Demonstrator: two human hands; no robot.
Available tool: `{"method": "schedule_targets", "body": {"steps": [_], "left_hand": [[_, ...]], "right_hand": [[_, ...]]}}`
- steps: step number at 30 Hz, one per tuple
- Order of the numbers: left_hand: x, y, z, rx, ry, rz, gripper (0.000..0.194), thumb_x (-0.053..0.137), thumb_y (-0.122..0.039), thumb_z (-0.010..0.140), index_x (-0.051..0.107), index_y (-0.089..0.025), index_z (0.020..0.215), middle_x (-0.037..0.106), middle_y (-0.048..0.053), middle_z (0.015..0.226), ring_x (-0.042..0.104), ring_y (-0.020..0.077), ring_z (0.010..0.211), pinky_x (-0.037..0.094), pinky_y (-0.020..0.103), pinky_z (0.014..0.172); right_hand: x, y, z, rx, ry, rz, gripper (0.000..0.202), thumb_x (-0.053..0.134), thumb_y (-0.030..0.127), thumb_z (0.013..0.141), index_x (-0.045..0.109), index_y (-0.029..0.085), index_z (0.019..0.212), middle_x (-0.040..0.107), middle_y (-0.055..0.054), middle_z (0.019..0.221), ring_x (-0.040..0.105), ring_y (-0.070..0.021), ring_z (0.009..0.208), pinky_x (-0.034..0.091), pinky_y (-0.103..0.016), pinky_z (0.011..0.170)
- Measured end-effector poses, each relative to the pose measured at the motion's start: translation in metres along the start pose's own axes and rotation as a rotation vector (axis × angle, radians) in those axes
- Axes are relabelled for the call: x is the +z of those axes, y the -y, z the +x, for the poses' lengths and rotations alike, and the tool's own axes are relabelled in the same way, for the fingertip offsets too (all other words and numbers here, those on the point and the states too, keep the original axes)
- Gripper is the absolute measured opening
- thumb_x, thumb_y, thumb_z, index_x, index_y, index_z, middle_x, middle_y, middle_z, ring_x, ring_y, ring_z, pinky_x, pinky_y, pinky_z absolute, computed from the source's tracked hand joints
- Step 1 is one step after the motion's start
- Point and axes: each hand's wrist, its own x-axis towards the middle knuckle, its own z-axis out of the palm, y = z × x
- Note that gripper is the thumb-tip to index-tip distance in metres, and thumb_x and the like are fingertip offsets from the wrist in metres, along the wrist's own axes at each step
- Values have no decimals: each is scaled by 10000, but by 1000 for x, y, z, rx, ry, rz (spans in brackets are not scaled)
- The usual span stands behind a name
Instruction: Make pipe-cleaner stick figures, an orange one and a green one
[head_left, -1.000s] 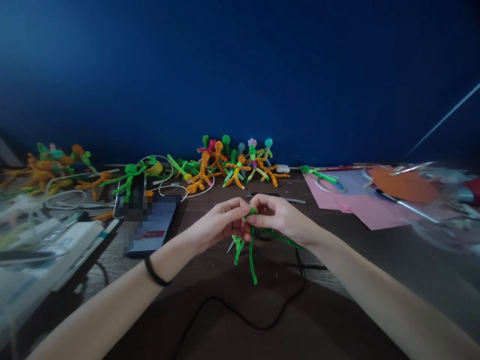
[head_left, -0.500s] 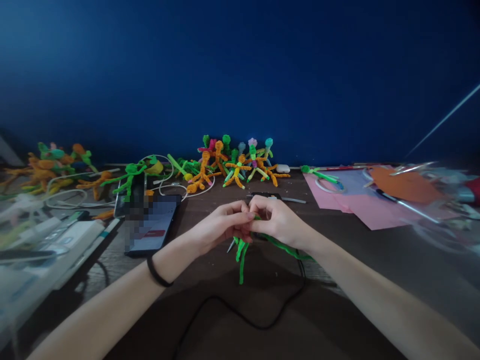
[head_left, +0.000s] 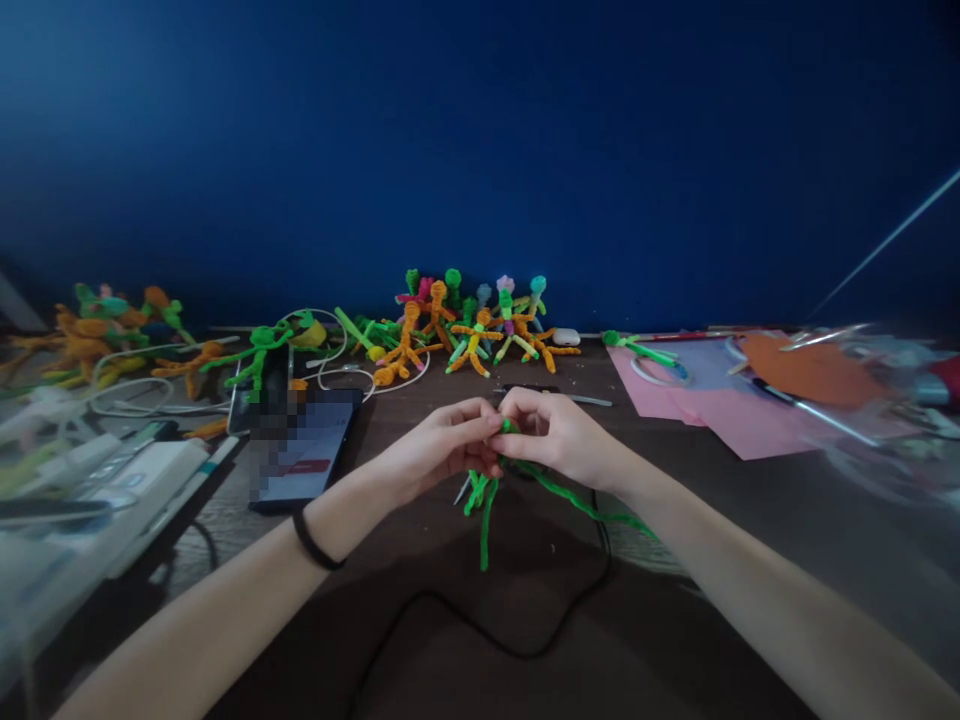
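Note:
Green fuzzy pipe cleaners (head_left: 486,520) are pinched between my two hands over the middle of the dark table. My left hand (head_left: 450,445) has its thumb and fingers closed on the green bundle, whose short ends hang below. My right hand (head_left: 559,435) grips the bundle's top, its fingertips close to the left ones. A long green strand runs from under the right hand toward the right forearm. Part of the bundle is hidden behind my fingers. A black band circles my left wrist.
Colourful pipe-cleaner figures (head_left: 472,335) stand by the blue wall. A phone (head_left: 307,460) and a white power strip (head_left: 150,490) lie left. Pink paper (head_left: 765,430) and an orange piece (head_left: 810,368) lie right. A black cable (head_left: 517,655) curves in front.
The right-hand fingers have shifted slightly, and a green loop shows more at the fingertips. The long strand at the right hangs lower and further from the hand.

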Motion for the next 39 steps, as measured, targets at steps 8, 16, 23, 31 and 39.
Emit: {"method": "schedule_targets", "body": {"steps": [8, 16, 23, 31, 39], "left_hand": [[-1, -3, -1, -54, 42, 75, 195, 561, -308, 766, 487, -141, 699, 518, -30, 612, 542, 75, 542, 415, 208, 540], [-3, 0, -1, -31, 50, 66, 189, 564, -303, 766, 490, -143, 699, 526, -28, 613, 545, 75, 544, 408, 207, 539], [-11, 1, 3, 58, 33, -84, 87, 573, -203, 741, 514, -141, 760, 553, -12, 680, 545, 76, 587, 415, 216, 585], [-10, -2, 2, 144, -47, 108, 127, 614, -190, 695, 506, -143, 741, 552, -24, 653, 530, 71, 591, 406, 211, 592], [-3, -8, -4, 229, -130, 454, 166, 611, -272, 707, 518, -143, 752, 551, -18, 638, 516, 86, 588, 384, 210, 549]], "right_hand": [[-3, 6, -2, 11, 119, -6, 142, 590, 233, 703, 473, 154, 689, 417, 50, 615, 385, -58, 552, 293, -200, 513], [-3, 8, -3, 27, 126, -15, 106, 569, 210, 709, 478, 155, 711, 434, 51, 606, 390, -57, 547, 302, -199, 518], [-9, 8, -2, 66, 61, 103, 137, 560, 276, 741, 525, 147, 771, 521, 8, 674, 496, -84, 611, 400, -226, 578], [-5, 0, -1, -4, -6, 189, 136, 560, 199, 740, 504, 176, 862, 573, -11, 789, 583, -117, 697, 476, -254, 613], [-4, 7, -6, -203, -100, -173, 67, 525, 167, 742, 528, 168, 809, 563, 0, 739, 545, -93, 661, 442, -230, 624]]}}
